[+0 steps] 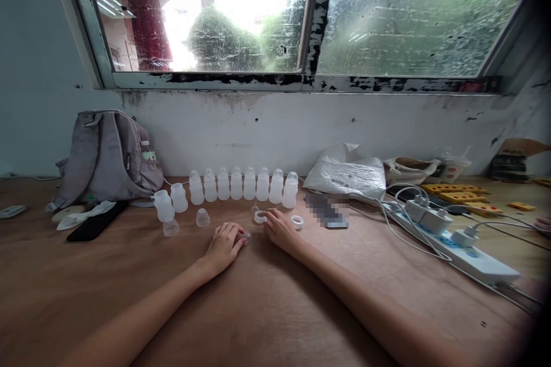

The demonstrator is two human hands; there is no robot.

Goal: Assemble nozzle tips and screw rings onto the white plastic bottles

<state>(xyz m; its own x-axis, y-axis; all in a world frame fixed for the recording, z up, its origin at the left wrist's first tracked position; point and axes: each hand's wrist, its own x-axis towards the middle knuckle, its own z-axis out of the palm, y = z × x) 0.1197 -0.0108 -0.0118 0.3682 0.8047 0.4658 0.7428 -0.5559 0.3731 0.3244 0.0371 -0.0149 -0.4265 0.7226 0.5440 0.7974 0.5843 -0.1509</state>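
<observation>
My left hand [224, 245] rests on the table with its fingers closed around a small clear bottle nipple [247, 237]. My right hand [279, 227] has its fingertips on a white collar ring [259, 217]; its thumb is hard to make out. Just behind that ring stands another clear nipple [255, 207]. A second white ring [297, 221] lies right of my right hand. Several capped, frosted baby bottles [236, 184] form a row at the back. Two open bottles [178, 198] stand left of them, near two clear domed caps [202, 217].
A grey backpack [107, 155] leans on the wall at left, with a black phone-like slab [97, 221] before it. At right lie a silver bag [348, 172], a blurred-out flat object [327, 212] and a white power strip [477, 261] with trailing cables.
</observation>
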